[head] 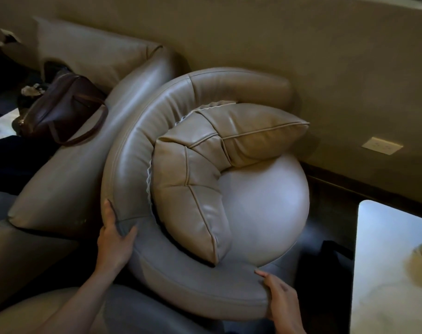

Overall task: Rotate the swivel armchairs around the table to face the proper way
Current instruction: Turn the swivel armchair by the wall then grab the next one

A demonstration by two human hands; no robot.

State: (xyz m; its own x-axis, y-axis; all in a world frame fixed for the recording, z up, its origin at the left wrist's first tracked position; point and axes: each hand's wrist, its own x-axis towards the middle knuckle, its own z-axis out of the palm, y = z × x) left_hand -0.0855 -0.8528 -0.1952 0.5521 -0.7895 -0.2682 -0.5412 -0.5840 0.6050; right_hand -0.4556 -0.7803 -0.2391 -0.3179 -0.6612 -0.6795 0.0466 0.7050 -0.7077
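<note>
both hands grasp the swivel armchair (205, 165) by its padded rim, left hand (113, 239), right hand (281, 297); likely heavy, slick leather; push the rim.

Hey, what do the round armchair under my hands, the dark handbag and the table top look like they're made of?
Armchair: smooth grey-beige leather or faux leather, judging by its soft sheen, piped seams and creases; which one is unclear.
Handbag: dark brown leather-like material with a slight gloss and thin straps.
Table top: pale, glossy, faintly veined, possibly marble or polished stone, but glare leaves this open.
</note>
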